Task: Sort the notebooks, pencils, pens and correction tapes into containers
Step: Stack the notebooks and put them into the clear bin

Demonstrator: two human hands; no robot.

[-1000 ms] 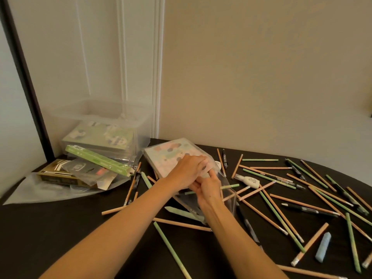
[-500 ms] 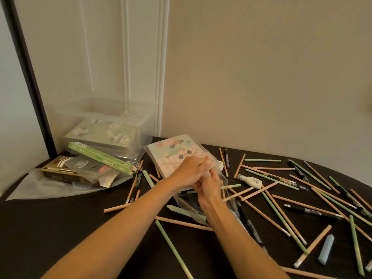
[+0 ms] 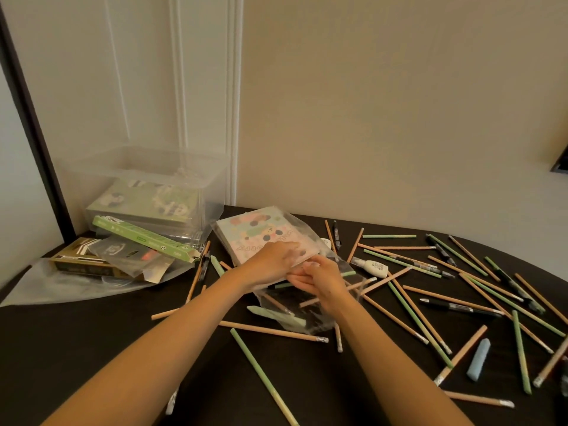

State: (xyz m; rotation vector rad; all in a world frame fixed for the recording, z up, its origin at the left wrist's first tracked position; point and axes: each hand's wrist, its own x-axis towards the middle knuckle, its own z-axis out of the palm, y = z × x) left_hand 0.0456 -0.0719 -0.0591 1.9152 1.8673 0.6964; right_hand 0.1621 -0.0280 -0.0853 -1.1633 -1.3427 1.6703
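A pastel notebook pack (image 3: 259,233) in a clear plastic wrapper (image 3: 310,318) lies tilted at the table's centre. My left hand (image 3: 272,264) grips the pack's near edge. My right hand (image 3: 321,279) pinches the loose wrapper just below it. Behind on the left, a clear plastic bin (image 3: 144,167) holds green notebooks (image 3: 147,204). Several wooden and green pencils (image 3: 408,312) and black pens (image 3: 458,307) are scattered to the right. A white correction tape (image 3: 372,266) lies right of my hands.
A green box (image 3: 144,241), a gold box (image 3: 80,261) and crumpled plastic bags (image 3: 61,287) lie left of the bin. A blue eraser-like stick (image 3: 478,359) sits at the right front. The dark table's (image 3: 76,348) left front is bare. A wall stands close behind.
Both hands stayed on the wrapped notebook pack. My right hand has moved slightly lower, working at the wrapper's open end. The camera has tilted a little.
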